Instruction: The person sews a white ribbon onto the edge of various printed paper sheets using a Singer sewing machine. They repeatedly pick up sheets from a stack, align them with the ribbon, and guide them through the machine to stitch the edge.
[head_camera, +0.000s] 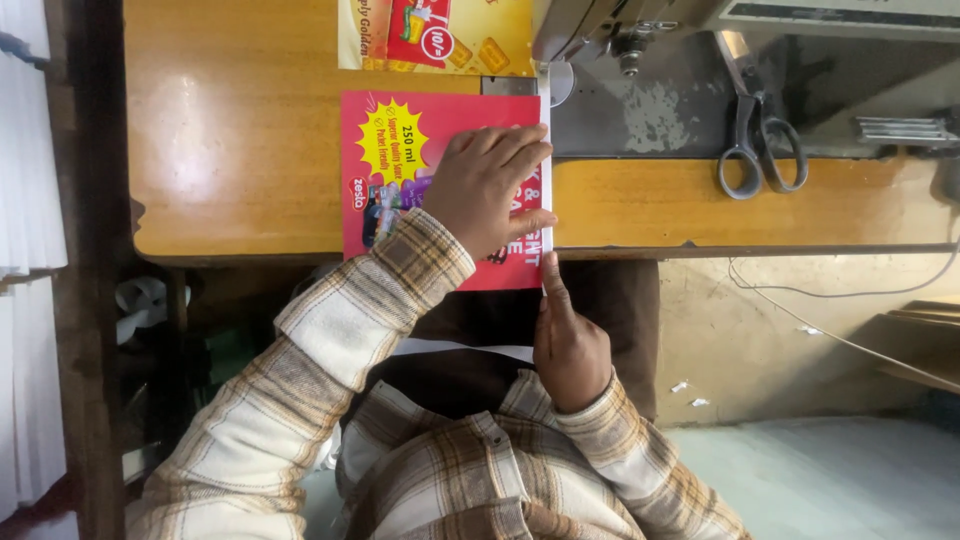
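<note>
A pink printed sheet (400, 150) lies on the wooden table (230, 150) and hangs over its near edge. My left hand (485, 185) lies flat on the sheet with fingers together, fingertips at its white right edge, pressing it down. My right hand (567, 345) is below the table edge and pinches the lower end of that white edge between thumb and forefinger. Both sleeves are checked beige and white. The sheet's top right corner sits by the sewing machine head (620, 40).
A yellow printed sheet (440, 35) lies beyond the pink one. Scissors (760, 150) rest on the grey machine bed to the right. A thin white cable (850, 300) hangs under the table. White stacked material (30, 200) stands at the far left.
</note>
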